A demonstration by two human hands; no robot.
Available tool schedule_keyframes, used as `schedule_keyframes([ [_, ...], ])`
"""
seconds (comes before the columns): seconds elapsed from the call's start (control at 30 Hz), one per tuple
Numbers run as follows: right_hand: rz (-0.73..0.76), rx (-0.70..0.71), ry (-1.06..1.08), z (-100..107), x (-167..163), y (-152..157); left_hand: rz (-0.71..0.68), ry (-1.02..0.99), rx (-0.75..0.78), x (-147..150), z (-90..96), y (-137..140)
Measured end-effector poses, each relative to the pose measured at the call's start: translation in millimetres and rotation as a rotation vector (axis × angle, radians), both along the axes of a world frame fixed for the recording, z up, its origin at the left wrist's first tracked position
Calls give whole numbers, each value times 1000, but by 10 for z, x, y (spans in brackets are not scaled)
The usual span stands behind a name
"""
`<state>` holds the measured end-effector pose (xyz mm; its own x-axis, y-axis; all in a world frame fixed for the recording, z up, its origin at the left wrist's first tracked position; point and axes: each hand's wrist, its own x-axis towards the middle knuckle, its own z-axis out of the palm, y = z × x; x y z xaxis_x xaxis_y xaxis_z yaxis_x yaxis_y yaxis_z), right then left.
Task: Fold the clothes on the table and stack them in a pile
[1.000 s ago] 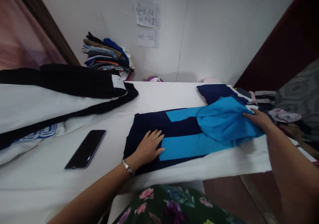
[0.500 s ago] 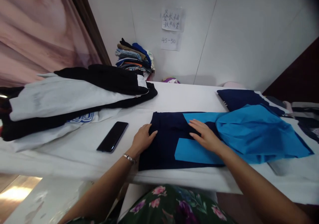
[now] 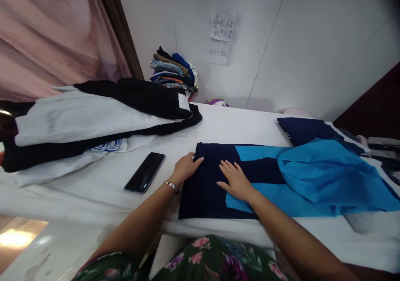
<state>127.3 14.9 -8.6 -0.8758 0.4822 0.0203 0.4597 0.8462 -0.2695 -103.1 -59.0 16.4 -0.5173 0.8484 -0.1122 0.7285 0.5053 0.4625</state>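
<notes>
Pressing the right hand (image 3: pixel 237 184) palm down on the navy-and-blue garment (image 3: pixel 203 189), fingers nearly straight and slightly apart, with hold of nothing. Resting the left hand (image 3: pixel 185 167), half open, at the garment's nine-o'clock edge, thumb laid over the dark cloth, fingers bent along the border; cannot tell whether pinching or merely touching. Wearing a shiny silvery bracelet (image 3: pixel 171 186) on the left wrist.

Has the garment spread from six o'clock round past four, over a table (image 3: pixel 240 124) covered in white cloth: smooth, squared-off navy at the hands, two straight-edged bands of bright blue, then a puffed, creased blue bulge between three and four.

Shows at eight o'clock a glossy black phone (image 3: pixel 144 172), a rounded slab; at nine, a soft, rumpled heap of black and pale clothing (image 3: pixel 71 118); at eleven, an uneven stack of folded clothes (image 3: pixel 171 69); at three, a flat navy bundle (image 3: pixel 304 131).
</notes>
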Motion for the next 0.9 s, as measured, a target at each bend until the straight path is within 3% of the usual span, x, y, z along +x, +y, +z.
schedule_keyframes([
  [0.23, 12, -15, 9, 40, 15, 4, 8, -47, 26, -50, -48, 27],
  [0.53, 84, -8, 43, 23, 45, 13, 132, -376, 263, -224, -127, -43],
  [0.67, 141, 29, 65, 14, 43, -8, 128, -306, 263, -216, -119, -46],
  [0.9, 155, 17, 47, 12, 26, -14, 7, -105, 99, -107, -27, 126],
])
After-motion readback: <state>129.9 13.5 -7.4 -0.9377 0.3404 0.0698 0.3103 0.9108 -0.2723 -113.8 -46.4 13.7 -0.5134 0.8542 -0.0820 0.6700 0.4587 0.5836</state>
